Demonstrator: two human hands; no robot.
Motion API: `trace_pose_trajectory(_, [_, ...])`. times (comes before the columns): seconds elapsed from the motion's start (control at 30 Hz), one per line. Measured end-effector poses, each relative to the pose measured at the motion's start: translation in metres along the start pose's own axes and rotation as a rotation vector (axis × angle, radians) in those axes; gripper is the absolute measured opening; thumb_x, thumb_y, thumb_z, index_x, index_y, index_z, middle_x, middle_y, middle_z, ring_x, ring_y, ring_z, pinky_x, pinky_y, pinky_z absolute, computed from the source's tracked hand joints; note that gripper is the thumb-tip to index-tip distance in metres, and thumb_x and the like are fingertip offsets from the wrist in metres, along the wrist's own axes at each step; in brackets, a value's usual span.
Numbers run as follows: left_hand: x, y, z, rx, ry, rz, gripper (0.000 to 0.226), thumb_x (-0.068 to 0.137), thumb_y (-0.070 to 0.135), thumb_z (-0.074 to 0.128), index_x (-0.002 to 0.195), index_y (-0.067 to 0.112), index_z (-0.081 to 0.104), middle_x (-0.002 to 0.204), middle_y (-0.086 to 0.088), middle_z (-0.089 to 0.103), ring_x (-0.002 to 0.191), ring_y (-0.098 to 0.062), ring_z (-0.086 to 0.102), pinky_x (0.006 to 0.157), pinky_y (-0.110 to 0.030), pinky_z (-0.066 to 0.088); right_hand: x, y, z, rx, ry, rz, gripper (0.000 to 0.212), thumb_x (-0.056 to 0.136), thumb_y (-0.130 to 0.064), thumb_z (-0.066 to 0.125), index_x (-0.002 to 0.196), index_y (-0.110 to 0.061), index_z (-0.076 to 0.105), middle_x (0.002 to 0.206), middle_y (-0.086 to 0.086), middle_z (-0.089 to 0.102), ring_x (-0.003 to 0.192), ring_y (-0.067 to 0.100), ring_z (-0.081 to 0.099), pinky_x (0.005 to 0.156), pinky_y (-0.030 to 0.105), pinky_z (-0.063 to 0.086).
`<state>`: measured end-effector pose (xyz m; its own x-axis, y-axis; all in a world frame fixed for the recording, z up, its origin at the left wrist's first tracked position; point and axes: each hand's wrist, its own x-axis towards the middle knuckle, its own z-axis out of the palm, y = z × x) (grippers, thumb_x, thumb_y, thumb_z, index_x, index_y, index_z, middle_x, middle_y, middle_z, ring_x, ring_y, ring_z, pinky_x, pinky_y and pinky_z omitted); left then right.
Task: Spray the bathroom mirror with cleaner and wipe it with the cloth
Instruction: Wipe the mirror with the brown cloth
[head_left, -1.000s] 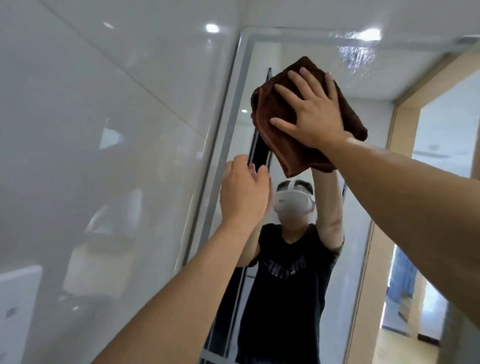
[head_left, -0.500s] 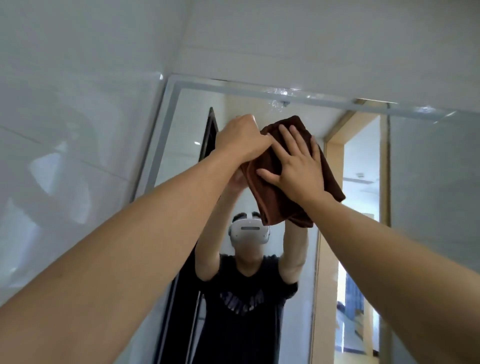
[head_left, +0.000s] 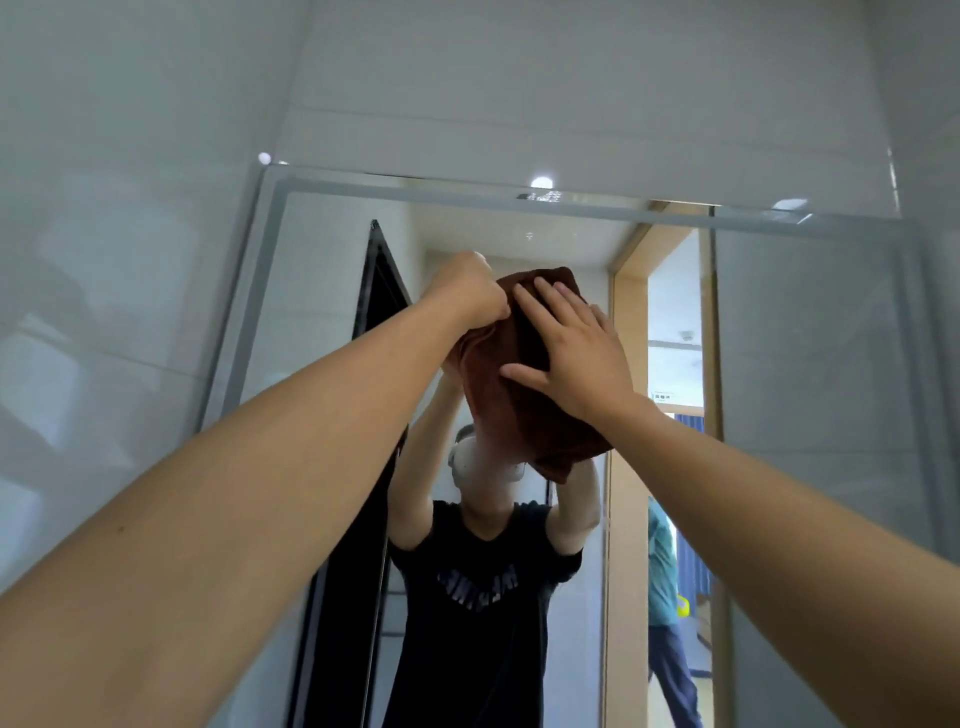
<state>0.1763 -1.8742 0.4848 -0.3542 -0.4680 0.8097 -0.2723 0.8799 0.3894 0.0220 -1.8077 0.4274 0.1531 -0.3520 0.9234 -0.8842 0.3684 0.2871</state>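
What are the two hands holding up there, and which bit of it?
The left hand grips the upper left edge of the dark brown folded cloth. The right hand presses flat on its middle, against the mirror.

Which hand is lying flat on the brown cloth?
The right hand. Its straight fingers lie spread flat over the brown cloth, pressing it to the mirror. The left hand instead has curled fingers bunching the cloth's upper left edge.

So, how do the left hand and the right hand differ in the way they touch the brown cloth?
The left hand is curled and grips the upper left edge of the brown cloth; the right hand lies flat on it with fingers spread. The left hand is higher, the right hand lower. Both are on the cloth at the mirror.
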Motion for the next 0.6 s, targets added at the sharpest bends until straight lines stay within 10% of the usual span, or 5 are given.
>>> trace_pose_trajectory(0.1, [-0.012,0.013,-0.004,-0.061,-0.064,0.049,0.030,0.088,0.016,0.073,0.114,0.004,0.063,0.106,-0.019,0.069,0.101,-0.033,0.066,0.085,-0.038,0.055,-0.010,0.011,-0.020,0.103,0.060,-0.017,0.086,0.084,-0.060,0.067,0.157,-0.030,0.032,0.161,0.001,0.035,0.147,0.026,0.032,0.114,0.047,0.037])
trace_pose_trajectory(0.27, [-0.039,0.024,-0.021,-0.075,-0.164,0.105,0.015,0.091,0.010,0.070,0.098,0.013,0.056,0.080,-0.004,0.057,0.069,-0.017,0.056,0.057,-0.027,0.045,-0.023,0.018,-0.048,0.614,0.084,0.118,0.096,0.071,-0.049,0.084,0.152,-0.032,0.035,0.153,0.000,0.036,0.140,0.017,0.037,0.110,0.034,0.040])
trace_pose_trajectory(0.47, [-0.084,0.021,-0.050,-0.026,-0.298,0.041,0.011,0.091,0.010,0.070,0.095,0.014,0.061,0.109,-0.015,0.068,0.096,-0.032,0.068,0.083,-0.048,0.059,-0.026,0.016,-0.084,1.309,-0.520,0.422,0.062,0.083,-0.022,0.081,0.139,-0.026,0.054,0.125,0.009,0.066,0.092,0.015,0.072,0.073,0.040,0.062])
trace_pose_trajectory(0.6, [-0.111,0.012,-0.070,0.020,-0.322,-0.001,0.012,0.091,0.005,0.068,0.095,0.014,0.061,0.105,-0.017,0.069,0.088,-0.028,0.066,0.075,-0.040,0.059,-0.022,0.005,-0.088,1.232,-0.804,0.362,0.063,0.052,-0.042,0.097,0.104,-0.014,0.075,0.097,0.012,0.071,0.104,0.041,0.068,0.095,0.065,0.052])
